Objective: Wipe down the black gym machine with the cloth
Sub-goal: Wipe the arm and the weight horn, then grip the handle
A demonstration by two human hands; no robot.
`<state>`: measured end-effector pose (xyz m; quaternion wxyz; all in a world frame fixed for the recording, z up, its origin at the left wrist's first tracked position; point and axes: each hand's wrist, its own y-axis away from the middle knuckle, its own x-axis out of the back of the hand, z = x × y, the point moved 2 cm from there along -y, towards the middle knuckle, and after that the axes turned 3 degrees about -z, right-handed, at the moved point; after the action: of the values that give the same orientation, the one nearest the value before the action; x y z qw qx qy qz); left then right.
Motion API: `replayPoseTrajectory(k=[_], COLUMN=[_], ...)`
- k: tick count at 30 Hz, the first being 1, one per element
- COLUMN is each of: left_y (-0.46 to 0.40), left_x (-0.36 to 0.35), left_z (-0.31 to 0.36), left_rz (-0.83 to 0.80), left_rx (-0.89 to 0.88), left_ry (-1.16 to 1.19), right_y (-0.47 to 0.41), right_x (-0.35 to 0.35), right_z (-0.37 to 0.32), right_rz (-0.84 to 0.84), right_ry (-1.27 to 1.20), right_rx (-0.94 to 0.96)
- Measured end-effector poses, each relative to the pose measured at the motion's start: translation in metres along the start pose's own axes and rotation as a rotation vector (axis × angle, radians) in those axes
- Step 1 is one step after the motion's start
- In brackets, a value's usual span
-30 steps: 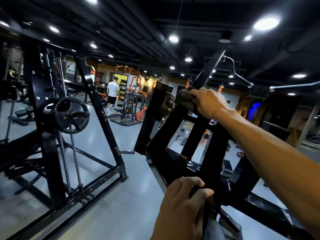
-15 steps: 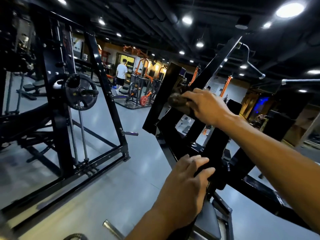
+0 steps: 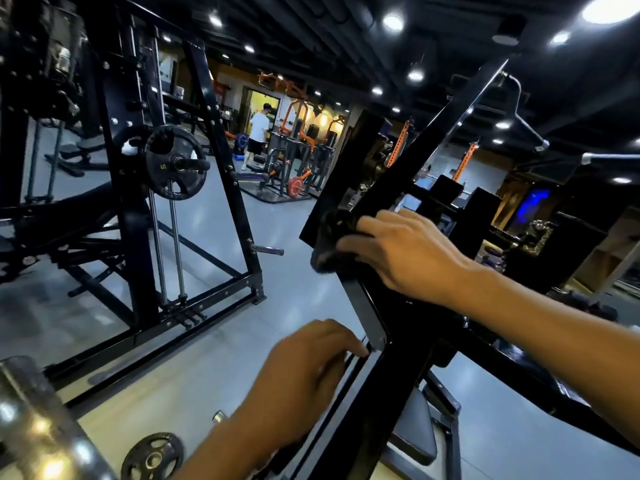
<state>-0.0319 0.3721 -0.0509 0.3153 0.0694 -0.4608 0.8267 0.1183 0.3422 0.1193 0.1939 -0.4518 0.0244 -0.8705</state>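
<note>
The black gym machine (image 3: 408, 327) fills the middle and right, its slanted steel beams crossing in front of me. My right hand (image 3: 398, 251) presses a dark cloth (image 3: 332, 244) against the left edge of a sloping beam, fingers laid over the cloth. My left hand (image 3: 304, 372) is lower down, its curled fingers on the edge of a lower frame bar; what the fingertips do is blurred. A grey seat pad (image 3: 412, 427) shows below the frame.
A black rack (image 3: 221, 168) with a weight plate (image 3: 173, 164) stands to the left on grey floor. A loose plate (image 3: 152, 455) and a chrome bar end (image 3: 38, 420) lie bottom left. A person in a white shirt (image 3: 258, 133) stands far back.
My right hand has slid the cloth down the sloping beam toward me. My left hand has shifted on the lower bar, and the view has tilted downward.
</note>
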Motion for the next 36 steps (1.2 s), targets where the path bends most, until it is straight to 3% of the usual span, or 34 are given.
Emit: replayPoseTrajectory(k=[2, 6, 13, 17, 20, 24, 26, 32, 36], left_y=[0.003, 0.013, 0.025, 0.024, 0.030, 0.038, 0.042, 0.058, 0.073], left_x=[0.019, 0.034, 0.042, 0.036, 0.035, 0.039, 0.041, 0.048, 0.055], left_z=[-0.011, -0.016, -0.025, -0.019, -0.017, -0.018, -0.016, -0.001, 0.004], left_rz=[0.071, 0.137, 0.106, 0.080, 0.070, 0.075, 0.080, 0.084, 0.130], left_rx=[0.039, 0.079, 0.170, 0.146, 0.152, 0.225, 0.240, 0.275, 0.312], left_ry=[-0.035, -0.031, -0.051, -0.040, -0.034, -0.016, -0.025, -0.064, -0.106], right_y=[-0.006, -0.018, 0.059, 0.058, 0.076, 0.115, 0.119, 0.110, 0.125], right_x=[0.001, -0.003, 0.001, 0.003, -0.005, -0.013, -0.014, -0.011, -0.025], right_z=[0.010, 0.044, -0.009, 0.027, 0.002, -0.087, -0.091, -0.023, -0.135], right_rz=[0.003, 0.042, -0.147, -0.039, 0.049, -0.022, -0.060, 0.153, 0.232], right_ry=[0.022, -0.064, -0.034, -0.010, 0.031, -0.031, -0.032, 0.014, -0.086], right_rx=[0.007, -0.215, 0.058, -0.175, -0.259, 0.050, 0.139, -0.382, -0.403])
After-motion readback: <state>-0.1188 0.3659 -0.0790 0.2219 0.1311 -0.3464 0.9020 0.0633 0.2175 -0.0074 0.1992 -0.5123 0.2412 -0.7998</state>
